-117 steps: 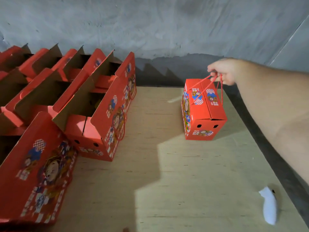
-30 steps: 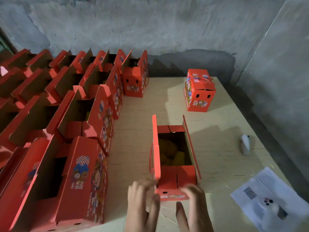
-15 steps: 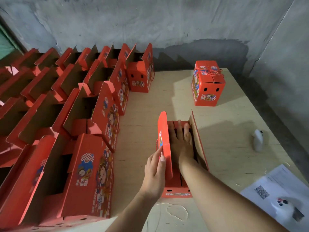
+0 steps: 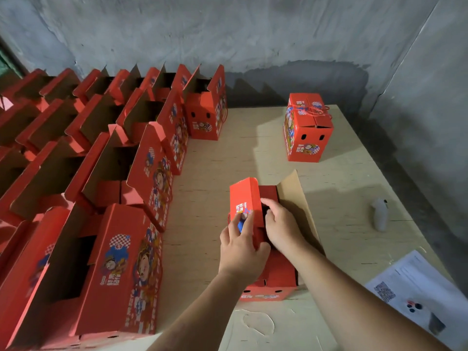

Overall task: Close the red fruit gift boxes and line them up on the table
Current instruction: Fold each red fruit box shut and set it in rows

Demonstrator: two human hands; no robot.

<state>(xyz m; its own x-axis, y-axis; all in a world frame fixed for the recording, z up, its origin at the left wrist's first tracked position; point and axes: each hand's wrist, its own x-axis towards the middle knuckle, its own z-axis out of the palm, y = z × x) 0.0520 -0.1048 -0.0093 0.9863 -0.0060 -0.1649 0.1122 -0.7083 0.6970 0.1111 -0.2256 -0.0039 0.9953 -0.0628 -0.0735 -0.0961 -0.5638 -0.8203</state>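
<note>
- While your left hand (image 4: 240, 245) grips the left top flap (image 4: 246, 198) of the box in hand (image 4: 268, 279), thumb on its inner face and fingers on the print, that flap is folded about halfway over.
- Your right hand (image 4: 282, 224) has curled fingers pressing down on the inner flaps inside the opening; whether it pinches anything, you cannot tell from here.
- That box sits near the table (image 4: 342, 178) front edge, well apart from the closed box (image 4: 307, 130) at the back.
- Risk: bring the left flap down too soon and it traps your right fingers.
- Risk: the right top flap (image 4: 293, 196) leans outward; let the inner flaps spring up and the two will not meet.
- Risk: pressing hard may slide the box towards you.
</note>
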